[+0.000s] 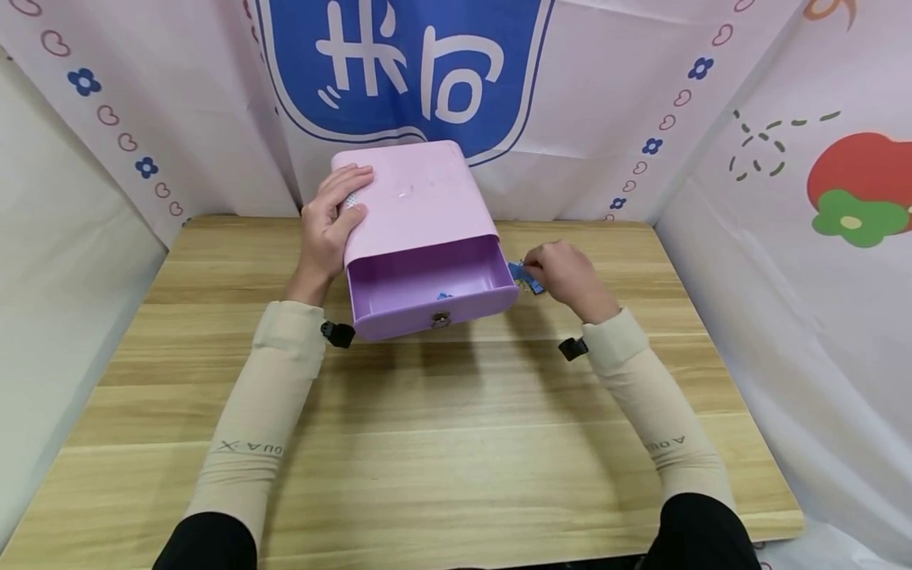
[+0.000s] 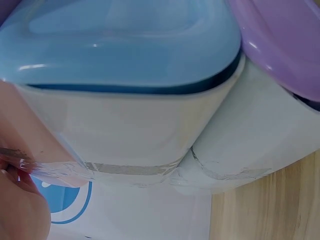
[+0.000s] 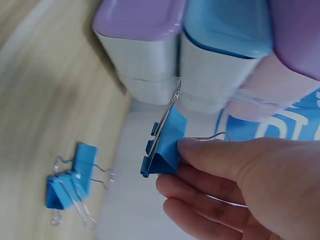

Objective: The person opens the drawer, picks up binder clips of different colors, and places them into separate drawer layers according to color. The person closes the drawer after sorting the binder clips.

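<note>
A pink drawer cabinet (image 1: 416, 194) stands at the back of the table, its top purple drawer (image 1: 399, 321) pulled out. A small blue item (image 1: 445, 296) lies in that drawer. My left hand (image 1: 328, 226) rests on the cabinet's left side and top edge with fairly straight fingers. To the right of the cabinet, my right hand (image 1: 566, 277) pinches a blue binder clip (image 3: 167, 142) between thumb and fingers, its wire handles sticking out. Other blue binder clips (image 3: 85, 162) lie on the table below it in the right wrist view.
Under the pink tier, the cabinet has a tier with a blue drawer (image 2: 135, 55) and one with a purple drawer (image 2: 285, 45), both pushed in. The wooden table (image 1: 456, 459) reaches back to a printed cloth (image 1: 584, 127). More cloth hangs at both sides.
</note>
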A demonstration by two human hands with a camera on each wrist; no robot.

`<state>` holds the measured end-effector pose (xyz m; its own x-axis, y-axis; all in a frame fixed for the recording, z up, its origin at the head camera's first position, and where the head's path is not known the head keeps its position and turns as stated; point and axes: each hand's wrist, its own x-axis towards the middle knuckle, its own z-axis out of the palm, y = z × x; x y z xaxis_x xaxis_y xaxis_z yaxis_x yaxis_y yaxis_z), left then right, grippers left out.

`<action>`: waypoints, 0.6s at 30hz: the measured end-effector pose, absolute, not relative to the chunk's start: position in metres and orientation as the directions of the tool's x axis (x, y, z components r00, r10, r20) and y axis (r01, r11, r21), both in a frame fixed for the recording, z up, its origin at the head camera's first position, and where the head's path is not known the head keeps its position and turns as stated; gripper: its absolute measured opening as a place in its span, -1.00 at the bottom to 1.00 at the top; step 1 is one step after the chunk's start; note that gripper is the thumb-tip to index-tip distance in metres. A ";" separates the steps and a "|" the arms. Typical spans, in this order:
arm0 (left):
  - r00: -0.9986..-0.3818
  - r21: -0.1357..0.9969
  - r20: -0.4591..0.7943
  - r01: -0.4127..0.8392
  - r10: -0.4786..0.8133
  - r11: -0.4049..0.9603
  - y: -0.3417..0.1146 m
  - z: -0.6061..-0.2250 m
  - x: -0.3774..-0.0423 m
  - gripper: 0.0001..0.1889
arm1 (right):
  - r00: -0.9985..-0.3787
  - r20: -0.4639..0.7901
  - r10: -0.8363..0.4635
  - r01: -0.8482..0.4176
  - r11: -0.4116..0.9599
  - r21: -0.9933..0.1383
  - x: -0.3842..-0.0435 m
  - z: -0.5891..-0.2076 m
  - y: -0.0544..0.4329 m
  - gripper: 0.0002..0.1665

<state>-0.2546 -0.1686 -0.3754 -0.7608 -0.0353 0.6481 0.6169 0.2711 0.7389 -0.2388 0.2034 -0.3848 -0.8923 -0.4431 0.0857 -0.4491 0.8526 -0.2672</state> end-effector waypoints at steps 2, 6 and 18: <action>-0.760 0.738 0.649 0.618 -0.034 0.270 -0.170 -0.378 -0.257 -0.49 | -0.889 0.109 -0.444 -0.456 0.850 -0.262 -0.238 -0.380 0.206 -0.81; -0.759 0.738 0.650 0.622 -0.028 0.264 -0.171 -0.380 -0.257 -0.49 | -0.885 0.146 -0.442 -0.466 0.845 -0.263 -0.235 -0.369 0.211 -0.80; -0.763 0.742 0.645 0.617 -0.031 0.264 -0.166 -0.369 -0.247 -0.50 | -0.833 0.330 -0.444 -0.530 0.813 -0.243 -0.215 -0.327 0.212 -0.82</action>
